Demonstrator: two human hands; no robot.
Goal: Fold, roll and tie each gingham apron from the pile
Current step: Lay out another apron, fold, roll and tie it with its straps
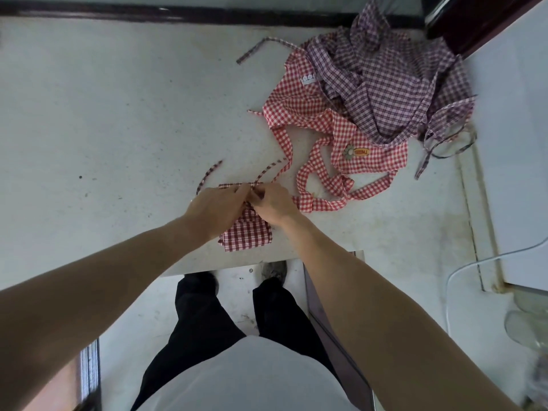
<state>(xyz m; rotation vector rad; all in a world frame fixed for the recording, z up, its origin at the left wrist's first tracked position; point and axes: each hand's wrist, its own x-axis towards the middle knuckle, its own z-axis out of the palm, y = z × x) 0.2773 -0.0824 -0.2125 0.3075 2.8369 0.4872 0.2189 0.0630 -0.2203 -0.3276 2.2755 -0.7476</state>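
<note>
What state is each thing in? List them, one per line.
Rolled apron: dark red gingham, folded and rolled, straps being tied.
Left hand: pinching a strap at the knot.
Right hand: pinching a strap at the knot.
Red apron: unfolded, crumpled, straps loose.
Purple apron: unfolded, heaped partly over the red apron.
Table: white, speckled, stained near the right edge.

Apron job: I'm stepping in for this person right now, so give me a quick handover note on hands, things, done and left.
Left hand and right hand both pinch the ties over the dark red rolled apron at the table's near edge.
Done: that apron is folded and rolled; its knot is under way.
Left: finish the knot, then do the red gingham apron and the purple aprons heaped at the far right.
</note>
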